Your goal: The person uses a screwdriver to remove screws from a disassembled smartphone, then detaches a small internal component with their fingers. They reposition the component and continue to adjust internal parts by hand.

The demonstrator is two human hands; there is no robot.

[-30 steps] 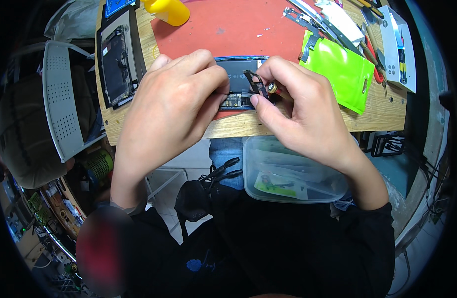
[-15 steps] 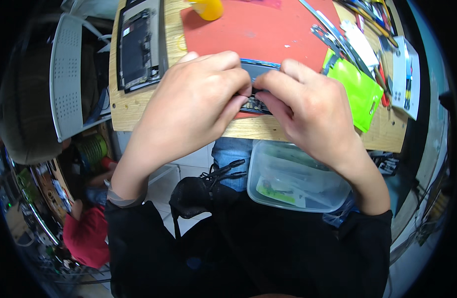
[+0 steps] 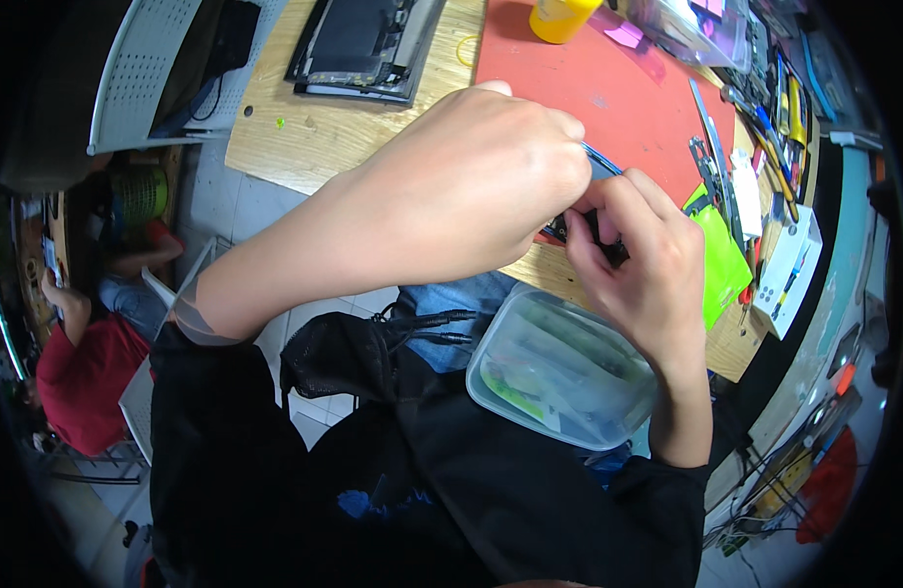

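An opened phone point(image 3: 602, 163) with a blue edge and dark inner parts lies near the front edge of the table, mostly covered by my hands. My left hand point(image 3: 505, 181) reaches across over it with its back up and knuckles bent. Its fingertips are hidden, so what they grip does not show. On the phone's right side, my right hand point(image 3: 643, 240) has its thumb and fingers curled around the near part, with dark material between them. A red mat point(image 3: 618, 93) lies beneath and beyond the phone.
A taken-apart tablet-like device point(image 3: 358, 49) rests at the far left. A yellow container point(image 3: 561, 18) stands on the mat. Right of my hands lie a bright green pouch point(image 3: 723, 265), tweezers point(image 3: 711, 132) and several screwdrivers. A clear plastic tub point(image 3: 559, 377) sits at my lap. Someone in red point(image 3: 89, 382) is at left.
The view has turned, shifting the table and mat in the picture. My left hand has rolled over, its back now hiding its fingers. My right hand stays at the phone.
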